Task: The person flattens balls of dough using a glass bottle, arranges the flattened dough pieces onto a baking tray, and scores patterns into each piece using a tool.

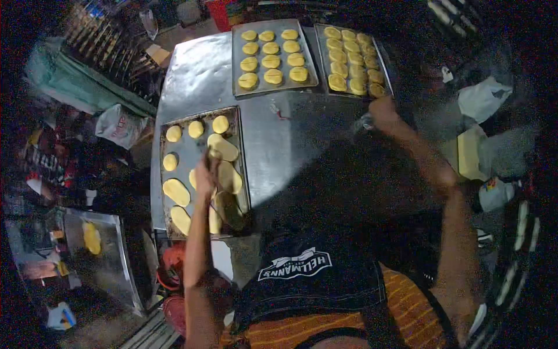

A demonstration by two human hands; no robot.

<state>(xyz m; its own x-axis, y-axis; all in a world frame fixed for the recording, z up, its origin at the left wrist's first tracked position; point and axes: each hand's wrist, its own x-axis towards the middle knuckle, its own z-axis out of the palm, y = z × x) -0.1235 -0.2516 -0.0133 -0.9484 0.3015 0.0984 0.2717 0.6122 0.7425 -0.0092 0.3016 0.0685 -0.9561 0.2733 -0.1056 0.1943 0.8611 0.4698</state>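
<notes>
My left hand point(206, 175) is over the worn baking tray point(243, 168) at the left of the table, smeared by motion. Its fingertips are at a flattened oval of dough point(225, 148); whether they grip it I cannot tell. Round dough pieces point(196, 129) sit at the tray's far end, and longer flattened ovals point(176, 192) lie nearer me. Off to the right, my right hand point(383, 114) looks closed above the table, near the right tray's front edge. A small shiny blurred thing point(366, 121) shows beside its fingers, too unclear to name.
Two more trays stand at the table's far side: a middle tray point(237, 61) and a right tray point(321, 58), both with rows of dough pieces. A small reddish object point(280, 113) lies on the metal table point(264, 151). White bags point(486, 98) hang or lie at the sides.
</notes>
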